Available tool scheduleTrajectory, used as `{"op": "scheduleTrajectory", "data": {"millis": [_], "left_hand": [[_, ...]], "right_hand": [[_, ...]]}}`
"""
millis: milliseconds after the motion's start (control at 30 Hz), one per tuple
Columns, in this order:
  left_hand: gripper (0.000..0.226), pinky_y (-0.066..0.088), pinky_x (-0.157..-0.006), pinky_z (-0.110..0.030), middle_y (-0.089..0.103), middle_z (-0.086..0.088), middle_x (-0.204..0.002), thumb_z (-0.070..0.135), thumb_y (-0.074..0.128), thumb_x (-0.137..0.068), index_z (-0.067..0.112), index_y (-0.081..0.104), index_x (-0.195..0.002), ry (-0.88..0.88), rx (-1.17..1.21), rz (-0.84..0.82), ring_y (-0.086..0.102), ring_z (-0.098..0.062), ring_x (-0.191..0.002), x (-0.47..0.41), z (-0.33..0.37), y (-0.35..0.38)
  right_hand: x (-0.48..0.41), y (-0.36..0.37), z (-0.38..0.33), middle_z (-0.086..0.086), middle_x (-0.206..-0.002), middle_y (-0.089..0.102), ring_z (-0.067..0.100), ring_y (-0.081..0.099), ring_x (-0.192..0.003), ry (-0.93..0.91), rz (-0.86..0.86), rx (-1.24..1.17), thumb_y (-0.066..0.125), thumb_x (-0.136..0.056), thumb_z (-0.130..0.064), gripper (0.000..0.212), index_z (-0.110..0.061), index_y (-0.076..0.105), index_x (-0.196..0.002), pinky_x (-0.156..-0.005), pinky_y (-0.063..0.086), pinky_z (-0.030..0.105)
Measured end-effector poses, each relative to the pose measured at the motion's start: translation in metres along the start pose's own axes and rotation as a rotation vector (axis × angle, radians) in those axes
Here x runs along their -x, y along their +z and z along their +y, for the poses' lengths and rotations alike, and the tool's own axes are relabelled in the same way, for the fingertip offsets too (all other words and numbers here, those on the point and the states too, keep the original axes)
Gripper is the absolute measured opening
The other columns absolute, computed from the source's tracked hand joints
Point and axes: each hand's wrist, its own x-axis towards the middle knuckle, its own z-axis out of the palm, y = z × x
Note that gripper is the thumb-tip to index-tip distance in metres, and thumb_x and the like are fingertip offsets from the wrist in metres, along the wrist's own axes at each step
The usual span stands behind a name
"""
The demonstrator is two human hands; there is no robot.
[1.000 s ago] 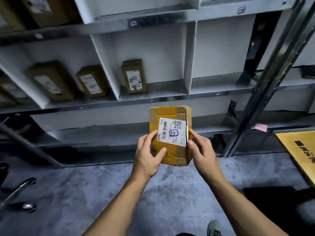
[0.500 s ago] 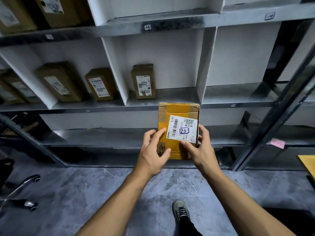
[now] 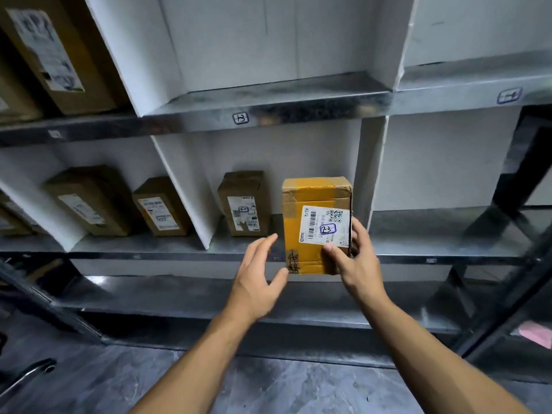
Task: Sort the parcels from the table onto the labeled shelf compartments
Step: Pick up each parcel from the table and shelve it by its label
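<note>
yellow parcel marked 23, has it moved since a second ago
Yes: the yellow parcel rose from below the middle shelf edge to overlap it, top now above.

The right hand [image 3: 355,264] holds a yellow box [image 3: 310,201] upright at the front edge of the middle shelf [image 3: 418,234]. Its thumb is on the front and its fingers go round the right side. A white sticker [image 3: 324,225] on it says 23. The left hand [image 3: 257,279] is spread wide, with its thumb by the bottom left corner. A brown box [image 3: 243,204] stands just beside, farther back.
</note>
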Motion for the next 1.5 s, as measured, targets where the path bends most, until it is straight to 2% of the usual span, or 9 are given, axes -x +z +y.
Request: {"op": "scheduleTrajectory", "data": {"millis": [367,467,533,633,833,1000,1200,1333,1500], "left_hand": [[0.058,0.032,-0.11,-0.037,0.036,0.007,-0.146,0.04,0.049,-0.096,0.028,0.029,-0.149,-0.029,-0.617,-0.258,0.035,-0.017,-0.132,-0.06,-0.033,0.014],[0.059,0.032,-0.11,-0.039,0.037,0.005,-0.146,0.041,0.048,-0.096,0.028,0.028,-0.15,-0.066,-0.681,-0.291,0.036,-0.02,-0.132,-0.076,-0.041,0.018],[0.06,0.032,-0.111,-0.039,0.037,0.004,-0.147,0.041,0.049,-0.096,0.028,0.028,-0.15,-0.088,-0.692,-0.316,0.036,-0.021,-0.132,-0.086,-0.047,0.021],[0.06,0.032,-0.111,-0.039,0.038,0.004,-0.146,0.041,0.048,-0.096,0.028,0.028,-0.15,-0.105,-0.694,-0.344,0.036,-0.02,-0.132,-0.098,-0.054,0.023],[0.057,0.031,-0.109,-0.036,0.039,0.006,-0.144,0.043,0.044,-0.097,0.028,0.029,-0.15,-0.062,-0.68,-0.37,0.036,-0.019,-0.13,-0.115,-0.068,0.022],[0.056,0.029,-0.109,-0.034,0.04,0.007,-0.144,0.043,0.044,-0.098,0.028,0.03,-0.15,-0.034,-0.65,-0.371,0.035,-0.017,-0.131,-0.127,-0.077,0.024],[0.053,0.027,-0.11,-0.032,0.043,0.008,-0.142,0.041,0.046,-0.097,0.029,0.035,-0.147,-0.016,-0.588,-0.41,0.036,-0.015,-0.131,-0.133,-0.089,0.031],[0.052,0.027,-0.11,-0.032,0.043,0.008,-0.143,0.041,0.047,-0.097,0.029,0.035,-0.147,-0.036,-0.571,-0.418,0.036,-0.015,-0.131,-0.134,-0.096,0.031],[0.052,0.029,-0.108,-0.033,0.045,0.007,-0.142,0.041,0.048,-0.097,0.029,0.038,-0.146,-0.053,-0.55,-0.4,0.037,-0.015,-0.13,-0.135,-0.099,0.032]], "right_hand": [[-0.099,0.011,0.022,-0.006,-0.141,0.057,0.018,0.051,-0.13,0.059,0.01,0.072,0.075,-0.09,-0.025,0.071,-0.031,0.036,-0.149,-0.112,0.042,0.05],[-0.114,0.019,0.026,0.002,-0.144,0.056,0.022,0.05,-0.133,0.108,0.013,0.08,0.072,-0.092,-0.021,0.07,-0.022,0.036,-0.152,-0.11,0.037,0.037],[-0.123,0.023,0.029,0.004,-0.141,0.057,0.024,0.051,-0.132,0.123,0.006,0.082,0.071,-0.092,-0.021,0.066,-0.02,0.039,-0.15,-0.107,0.037,0.033],[-0.137,0.032,0.037,0.005,-0.141,0.059,0.027,0.051,-0.133,0.149,-0.005,0.079,0.072,-0.092,-0.024,0.066,-0.024,0.04,-0.15,-0.111,0.037,0.039],[-0.16,0.049,0.05,0.001,-0.143,0.057,0.025,0.051,-0.132,0.162,0.036,0.039,0.071,-0.092,-0.022,0.069,-0.028,0.036,-0.152,-0.102,0.037,0.03],[-0.176,0.055,0.063,0.0,-0.146,0.054,0.023,0.049,-0.135,0.171,0.034,0.049,0.07,-0.093,-0.021,0.067,-0.027,0.037,-0.15,-0.112,0.04,0.04],[-0.186,0.055,0.079,-0.001,-0.143,0.057,0.023,0.051,-0.134,0.224,0.041,0.068,0.075,-0.089,-0.021,0.07,-0.029,0.038,-0.148,-0.112,0.042,0.046],[-0.188,0.057,0.086,0.001,-0.14,0.058,0.023,0.053,-0.131,0.24,0.008,0.062,0.078,-0.086,-0.013,0.074,-0.026,0.04,-0.148,-0.111,0.043,0.041],[-0.198,0.063,0.088,-0.004,-0.139,0.059,0.019,0.053,-0.131,0.234,-0.004,0.01,0.077,-0.086,-0.009,0.077,-0.036,0.039,-0.147,-0.111,0.044,0.047]]}}
